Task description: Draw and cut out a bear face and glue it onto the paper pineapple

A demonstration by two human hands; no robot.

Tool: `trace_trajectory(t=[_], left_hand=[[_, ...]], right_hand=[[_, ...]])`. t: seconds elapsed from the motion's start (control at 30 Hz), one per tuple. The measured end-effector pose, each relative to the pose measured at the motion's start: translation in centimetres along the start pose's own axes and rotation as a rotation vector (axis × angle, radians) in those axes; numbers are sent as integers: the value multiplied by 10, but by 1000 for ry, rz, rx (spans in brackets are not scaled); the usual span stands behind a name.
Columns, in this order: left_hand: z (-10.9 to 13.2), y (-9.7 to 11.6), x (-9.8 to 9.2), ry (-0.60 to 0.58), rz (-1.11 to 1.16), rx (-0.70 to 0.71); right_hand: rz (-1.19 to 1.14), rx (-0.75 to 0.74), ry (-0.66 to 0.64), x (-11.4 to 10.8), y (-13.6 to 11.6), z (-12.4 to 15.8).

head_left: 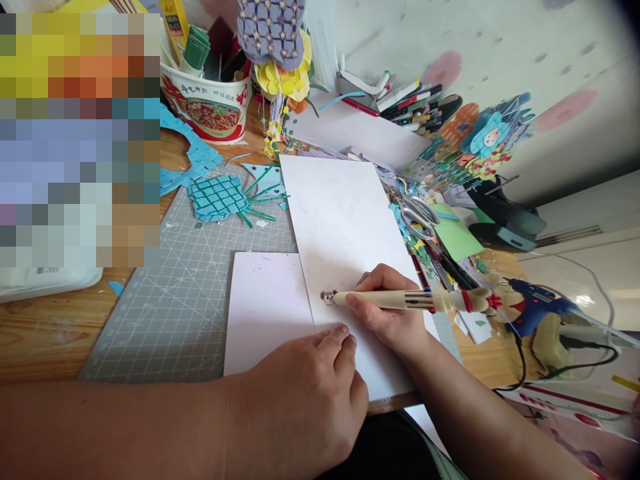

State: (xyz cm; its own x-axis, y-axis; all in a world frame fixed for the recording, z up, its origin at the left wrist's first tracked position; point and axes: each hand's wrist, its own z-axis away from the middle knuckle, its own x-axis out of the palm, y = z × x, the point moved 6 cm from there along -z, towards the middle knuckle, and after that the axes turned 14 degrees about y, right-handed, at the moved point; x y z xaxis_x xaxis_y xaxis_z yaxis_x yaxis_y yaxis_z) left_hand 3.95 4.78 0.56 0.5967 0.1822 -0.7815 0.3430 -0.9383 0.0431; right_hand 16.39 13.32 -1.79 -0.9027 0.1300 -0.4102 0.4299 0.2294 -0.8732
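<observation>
A person sits at a wooden surface [55,343] and holds a fat cream pen [410,300] in the right hand [395,327]. The fingers of that hand are closed around the pen, low down near its tip. The pen has little coloured sliders, and a toy animal with a red band sits on its other end. Its tip is right at a tiny animal face [327,297] drawn on a long white sheet [345,220].

The left hand [317,387] lies palm down on the near part of the paper. Its fingers bend in, but I cannot tell how far open they are underneath, or if they hold anything.

The long sheet lies partly over another white sheet [263,313] with a few small dark marks. Both are on a grey cutting mat [165,307] with pale lines. A blue paper shape with green criss-cross lines [217,198] lies farther back.

Behind that stands a paper tub [205,117]. Dark Chinese writing runs above a picture of food, too small for me to read surely. A yellow box [175,30] in the tub has a black label with blurry print. Silver scissors [420,215] lie right of the long sheet, and a blue glue gun [535,303] lies near the pen's toy end.
</observation>
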Motion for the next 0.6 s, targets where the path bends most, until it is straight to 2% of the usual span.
trace_trajectory(t=[0.37,0.5,0.6], left_hand=[[2,0,0,3,10,-1],[4,1,1,-19,22,24],[4,0,2,-38,24,31]], right_hand=[[-88,62,14,-1,5,0],[-412,172,235,-10,14,-8],[-622,192,416,-20,17,-15]])
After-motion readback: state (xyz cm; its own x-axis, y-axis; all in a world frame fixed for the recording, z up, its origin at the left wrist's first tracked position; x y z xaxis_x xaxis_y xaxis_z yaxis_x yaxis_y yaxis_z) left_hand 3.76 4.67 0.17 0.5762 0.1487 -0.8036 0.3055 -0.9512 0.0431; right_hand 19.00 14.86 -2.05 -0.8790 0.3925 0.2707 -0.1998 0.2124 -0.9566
